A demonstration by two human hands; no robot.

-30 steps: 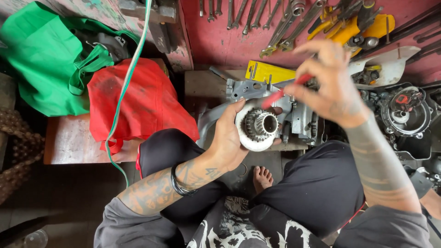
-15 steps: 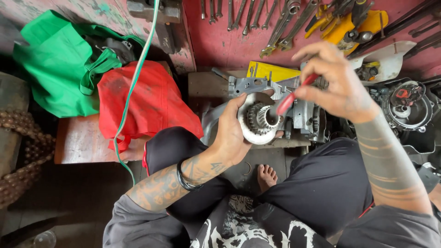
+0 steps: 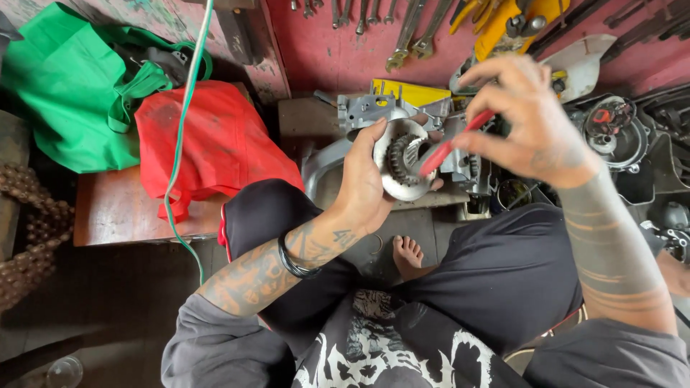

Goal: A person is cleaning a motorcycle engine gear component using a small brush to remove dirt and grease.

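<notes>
Left hand (image 3: 365, 185) grips a round toothed metal drum (image 3: 399, 159) at frame centre. Right hand (image 3: 530, 118), at 2 o'clock, holds a red-handled tool (image 3: 451, 145) against its gear. Red bag (image 3: 215, 147) and green bag (image 3: 68, 93) lie toward 10 o'clock.

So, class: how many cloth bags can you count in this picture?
2. A green bag lies at the upper left, and a red bag sits beside it on the wooden bench, left of the left hand. More may be hidden beyond the frame.
</notes>
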